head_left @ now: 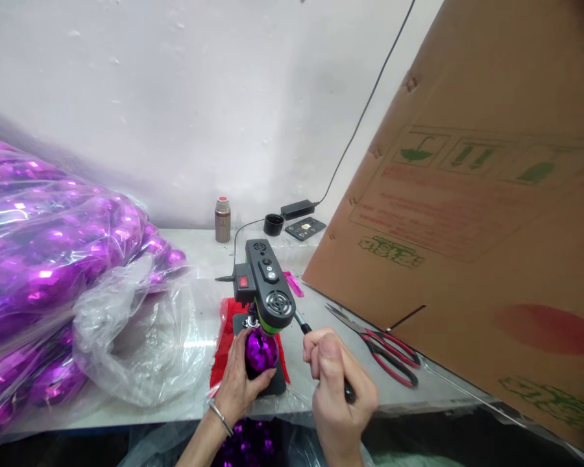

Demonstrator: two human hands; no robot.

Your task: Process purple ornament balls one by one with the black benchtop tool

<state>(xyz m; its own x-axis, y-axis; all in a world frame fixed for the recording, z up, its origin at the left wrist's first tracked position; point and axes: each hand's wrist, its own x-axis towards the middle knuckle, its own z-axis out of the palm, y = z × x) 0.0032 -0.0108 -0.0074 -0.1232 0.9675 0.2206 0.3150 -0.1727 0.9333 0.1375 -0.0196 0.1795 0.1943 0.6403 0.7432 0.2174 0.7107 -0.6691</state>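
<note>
The left hand (238,383) is clamped on a purple bauble (261,350) seated under the small press (267,285); the right hand (338,389) is closed round its lever (304,326). Left of the press, a full bag of baubles (53,259) looks yet undone.

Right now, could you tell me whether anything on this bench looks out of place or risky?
The scissors lie open on the table, blades exposed, close to the right hand on the machine's lever. The big cardboard box leans tilted over the table's right side. The left hand holds the purple bauble steadily; nothing is spilled.
</note>
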